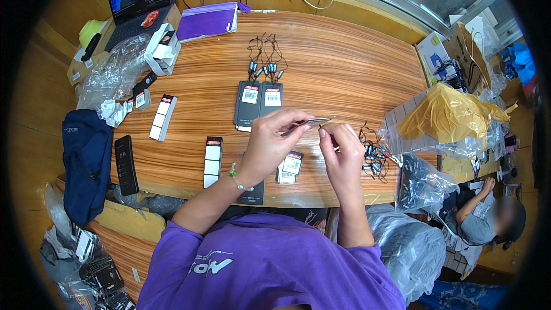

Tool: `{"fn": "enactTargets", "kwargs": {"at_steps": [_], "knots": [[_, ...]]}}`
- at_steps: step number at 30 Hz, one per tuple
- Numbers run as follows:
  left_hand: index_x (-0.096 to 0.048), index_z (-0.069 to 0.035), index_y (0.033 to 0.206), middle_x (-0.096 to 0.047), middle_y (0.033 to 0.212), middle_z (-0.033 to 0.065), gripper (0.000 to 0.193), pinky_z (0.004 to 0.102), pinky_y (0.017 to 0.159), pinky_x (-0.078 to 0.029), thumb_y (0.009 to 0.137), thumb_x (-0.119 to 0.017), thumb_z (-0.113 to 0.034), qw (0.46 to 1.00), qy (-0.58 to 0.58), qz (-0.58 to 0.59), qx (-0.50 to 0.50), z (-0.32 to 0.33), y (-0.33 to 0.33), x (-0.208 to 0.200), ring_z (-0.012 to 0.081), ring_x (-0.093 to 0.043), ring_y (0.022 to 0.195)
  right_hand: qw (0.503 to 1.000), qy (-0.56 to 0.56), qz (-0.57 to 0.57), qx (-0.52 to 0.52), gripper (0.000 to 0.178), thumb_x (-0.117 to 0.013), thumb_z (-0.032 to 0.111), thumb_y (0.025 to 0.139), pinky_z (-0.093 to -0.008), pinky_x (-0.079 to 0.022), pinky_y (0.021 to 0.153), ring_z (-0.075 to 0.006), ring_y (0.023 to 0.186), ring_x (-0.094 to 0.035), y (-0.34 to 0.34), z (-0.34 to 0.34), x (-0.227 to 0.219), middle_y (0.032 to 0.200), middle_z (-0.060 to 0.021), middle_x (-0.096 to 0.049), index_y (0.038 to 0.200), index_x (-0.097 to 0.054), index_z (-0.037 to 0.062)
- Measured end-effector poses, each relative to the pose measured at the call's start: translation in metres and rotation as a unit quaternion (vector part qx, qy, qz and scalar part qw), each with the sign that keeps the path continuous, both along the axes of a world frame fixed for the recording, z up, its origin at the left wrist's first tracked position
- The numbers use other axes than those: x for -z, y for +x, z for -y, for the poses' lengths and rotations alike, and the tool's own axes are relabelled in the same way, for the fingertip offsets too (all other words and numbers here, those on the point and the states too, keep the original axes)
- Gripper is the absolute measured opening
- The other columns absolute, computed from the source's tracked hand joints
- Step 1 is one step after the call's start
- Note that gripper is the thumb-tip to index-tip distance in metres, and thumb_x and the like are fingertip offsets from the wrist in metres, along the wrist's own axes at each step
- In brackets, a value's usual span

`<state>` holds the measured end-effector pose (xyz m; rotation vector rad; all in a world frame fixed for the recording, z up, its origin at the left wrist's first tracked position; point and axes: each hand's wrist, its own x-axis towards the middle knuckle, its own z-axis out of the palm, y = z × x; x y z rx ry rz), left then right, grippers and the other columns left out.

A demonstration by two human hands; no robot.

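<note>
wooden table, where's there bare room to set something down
The widest bare patch of the striped brown wooden table lies between the dark grey rectangular cards and crumpled yellow plastic sheet. A smaller one lies between those cards and the leftmost white-panelled strip stack. Crowded: near edge, around left hand, right hand, tangled black cords.

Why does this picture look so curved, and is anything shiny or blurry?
In the head view, the fisheye lens bows the edges of the table and leaves dark corners; also in the head view, glare streaks the yellow plastic, the other person's head is blurred, and the left hand and right hand look fairly sharp.
</note>
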<state>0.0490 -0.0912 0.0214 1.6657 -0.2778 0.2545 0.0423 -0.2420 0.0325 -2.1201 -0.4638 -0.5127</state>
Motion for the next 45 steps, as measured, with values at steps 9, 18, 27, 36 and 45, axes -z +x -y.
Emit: {"fn": "enactTargets", "kwargs": {"at_steps": [9, 18, 27, 36, 45], "knots": [[-0.065, 0.002, 0.093, -0.064, 0.087, 0.0092, 0.016, 0.0234, 0.067, -0.052, 0.077, -0.06, 0.006, 1.0, -0.007, -0.018, 0.017, 0.001, -0.003, -0.004, 0.0125, -0.062, 0.077, 1.0, -0.002, -0.02, 0.011, 0.005, -0.06, -0.001, 0.074, -0.0343, -0.04, 0.053, -0.0251, 0.057, -0.048, 0.002, -0.003, 0.002, 0.064, -0.0126, -0.052, 0.076, -0.056, -0.002], [-0.067, 0.002, 0.09, -0.063, 0.079, 0.0078, 0.018, 0.021, 0.059, -0.048, 0.072, -0.067, 0.005, 0.997, 0.052, 0.035, 0.045, -0.004, -0.005, -0.014, 0.01, -0.059, 0.069, 0.882, 0.362, -0.274, -0.125, 0.01, -0.053, 0.002, 0.085, -0.0237, -0.036, 0.055, -0.009, 0.058, -0.043, 0.006, 0.006, 0.019, 0.065, 0.0008, -0.049, 0.076, -0.055, 0.0], [-0.067, 0.002, 0.092, -0.062, 0.079, 0.0062, 0.018, 0.0206, 0.061, -0.049, 0.073, -0.068, 0.002, 0.995, 0.048, -0.064, 0.057, -0.009, -0.006, -0.022, 0.0076, -0.059, 0.073, 0.999, 0.021, -0.027, -0.024, 0.003, -0.057, -0.001, 0.077, -0.0279, -0.036, 0.051, -0.0146, 0.056, -0.043, 0.005, -0.002, 0.008, 0.062, -0.0069, -0.047, 0.077, -0.053, -0.0015], [-0.066, 0.003, 0.093, -0.062, 0.083, 0.0046, 0.018, 0.0207, 0.067, -0.051, 0.074, -0.067, 0.004, 0.991, -0.011, -0.095, 0.094, -0.01, 0.001, -0.012, 0.0084, -0.06, 0.076, 0.835, 0.413, -0.325, -0.163, 0.01, -0.052, 0.003, 0.085, -0.0236, -0.034, 0.053, -0.0085, 0.058, -0.041, 0.012, 0.006, 0.024, 0.067, 0.0, -0.049, 0.075, -0.053, 0.0014], [-0.067, 0.003, 0.088, -0.064, 0.081, 0.0083, 0.016, 0.0219, 0.066, -0.05, 0.072, -0.069, 0.003, 0.994, 0.055, -0.028, 0.089, -0.01, 0.001, -0.013, 0.01, -0.061, 0.075, 0.838, 0.437, -0.303, -0.118, 0.01, -0.053, 0.003, 0.085, -0.0232, -0.034, 0.052, -0.007, 0.058, -0.04, 0.004, -0.001, 0.024, 0.065, 0.0007, -0.047, 0.075, -0.052, 0.0012]]}}
